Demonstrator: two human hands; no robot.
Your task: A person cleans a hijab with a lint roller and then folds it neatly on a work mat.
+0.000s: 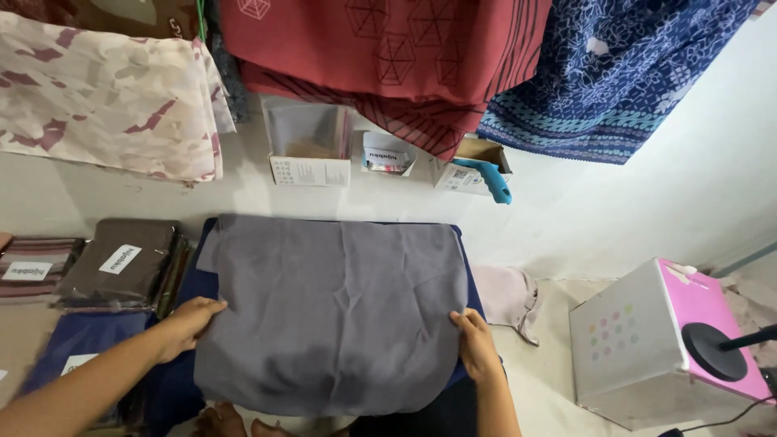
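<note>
Grey cloth lies flat and folded, roughly square, on a dark blue cloth at frame centre, slightly below. I see its long axis running 9 to 3 o'clock, straight top edge toward the wall at 12, rounded lower edge toward me at 6.

My left hand sits at 9 o'clock of the grey cloth, fingers loose and laid flat on its left edge; whether they pinch it, I cannot tell. My right hand is at 4 o'clock, fingers curled over the right edge, grasping the fabric.

Packages: at 9 o'clock, well apart from the cloth, a brown bagged pack with a white slanted rectangular label. Just left of it, a striped pack with a white label. Below them, at 8 o'clock, a dark blue pack with a white label, partly hidden by my arm.

At 12 o'clock against the wall stands an open white box with clear bags inside, then a small white carton, then a cardboard box with a teal tool sticking out.

At 3 o'clock a pale pink crumpled cloth. At 4 o'clock a white box with coloured dots and a pink top. Patterned fabrics hang above, at 11 to 1 o'clock.
</note>
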